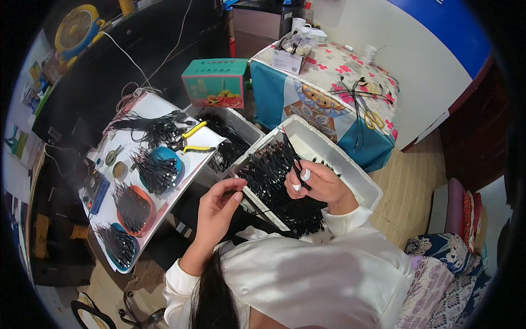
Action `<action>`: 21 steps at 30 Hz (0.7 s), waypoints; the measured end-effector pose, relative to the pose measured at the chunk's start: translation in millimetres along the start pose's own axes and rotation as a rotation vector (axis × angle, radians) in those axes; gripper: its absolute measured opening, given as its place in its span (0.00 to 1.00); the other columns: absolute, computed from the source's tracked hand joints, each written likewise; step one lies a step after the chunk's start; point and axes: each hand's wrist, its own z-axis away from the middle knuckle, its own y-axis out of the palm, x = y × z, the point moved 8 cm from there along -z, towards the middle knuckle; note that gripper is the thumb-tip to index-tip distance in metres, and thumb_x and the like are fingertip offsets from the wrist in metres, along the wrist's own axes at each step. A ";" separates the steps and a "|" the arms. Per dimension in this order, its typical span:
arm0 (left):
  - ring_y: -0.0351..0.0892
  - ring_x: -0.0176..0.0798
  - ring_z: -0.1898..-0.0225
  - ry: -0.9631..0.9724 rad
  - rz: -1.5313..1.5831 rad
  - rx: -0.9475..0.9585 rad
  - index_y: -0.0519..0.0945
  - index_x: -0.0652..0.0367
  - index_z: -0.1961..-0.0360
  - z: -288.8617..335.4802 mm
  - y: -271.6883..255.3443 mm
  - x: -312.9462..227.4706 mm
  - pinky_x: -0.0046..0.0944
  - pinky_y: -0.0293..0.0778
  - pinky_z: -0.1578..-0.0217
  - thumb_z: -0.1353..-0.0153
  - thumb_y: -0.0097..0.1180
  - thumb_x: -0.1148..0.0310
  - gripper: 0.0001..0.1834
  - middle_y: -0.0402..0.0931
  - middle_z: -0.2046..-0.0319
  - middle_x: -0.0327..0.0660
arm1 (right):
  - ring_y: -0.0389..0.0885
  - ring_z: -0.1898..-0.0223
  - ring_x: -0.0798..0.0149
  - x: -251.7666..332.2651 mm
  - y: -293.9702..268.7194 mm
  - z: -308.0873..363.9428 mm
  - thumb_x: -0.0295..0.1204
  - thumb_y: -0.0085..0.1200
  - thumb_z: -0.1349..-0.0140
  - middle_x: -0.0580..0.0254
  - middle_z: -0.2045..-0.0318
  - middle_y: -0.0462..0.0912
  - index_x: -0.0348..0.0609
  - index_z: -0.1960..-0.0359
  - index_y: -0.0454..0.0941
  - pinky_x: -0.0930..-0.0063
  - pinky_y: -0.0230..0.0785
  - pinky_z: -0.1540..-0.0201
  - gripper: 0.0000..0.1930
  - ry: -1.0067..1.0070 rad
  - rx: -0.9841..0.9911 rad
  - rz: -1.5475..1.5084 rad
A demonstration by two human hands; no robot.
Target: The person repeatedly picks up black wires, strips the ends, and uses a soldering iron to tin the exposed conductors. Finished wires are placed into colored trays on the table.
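I see two bare hands raised before a person's chest. The right hand [320,183] is closed around a slim bundle of black cables [290,149], thumb pressed over it; the strands rise past the fingers, leaning away and slightly leftward. The left hand [215,208] is bent toward it, well apart, thumb and index tips a little separated; I can't make out anything between them.

Directly below and beyond the right hand is a white foam box [306,133], with a heap of similar cables [267,171] inside. To the left hand's left, on a white-covered table [189,159], stand a blue bowl [172,157], an orange bowl [143,223] and a second blue bowl [124,267], each holding more cables. Pliers with yellow handles [194,131] lie beyond the left hand, past the nearest bowl.

For gathering and sorting the strands, I would hold the bundle firmly but without crushing, keeping the free ends level. I'd let the left fingertips take one strand at a time near its end, drawing along its length so neighbours don't snag. Staying above the box seems wise: a slipped strand would probably drop back onto the heap.
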 end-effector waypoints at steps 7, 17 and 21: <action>0.73 0.27 0.55 0.007 0.001 0.012 0.76 0.65 0.50 -1.0 1.4 0.1 0.28 0.70 0.54 0.36 0.54 0.76 0.14 0.77 0.54 0.38 | 0.59 0.76 0.73 -2.6 -2.0 0.8 0.40 0.38 0.27 0.70 0.78 0.63 0.38 0.63 0.67 0.79 0.53 0.72 0.16 0.007 -0.025 -0.020; 0.74 0.27 0.55 0.001 -0.014 0.010 0.76 0.66 0.50 -0.7 1.8 3.7 0.28 0.70 0.53 0.36 0.54 0.75 0.14 0.77 0.54 0.38 | 0.54 0.81 0.75 -10.9 0.1 1.1 0.43 0.35 0.27 0.73 0.84 0.58 0.48 0.72 0.61 0.79 0.50 0.78 0.17 0.091 0.088 -0.704; 0.74 0.29 0.53 -0.017 -0.001 0.014 0.76 0.66 0.50 -0.1 2.0 5.0 0.30 0.69 0.52 0.37 0.54 0.75 0.14 0.77 0.54 0.39 | 0.54 0.82 0.76 -13.1 2.4 1.9 0.43 0.33 0.26 0.75 0.85 0.58 0.49 0.73 0.60 0.81 0.50 0.78 0.17 0.066 0.146 -0.818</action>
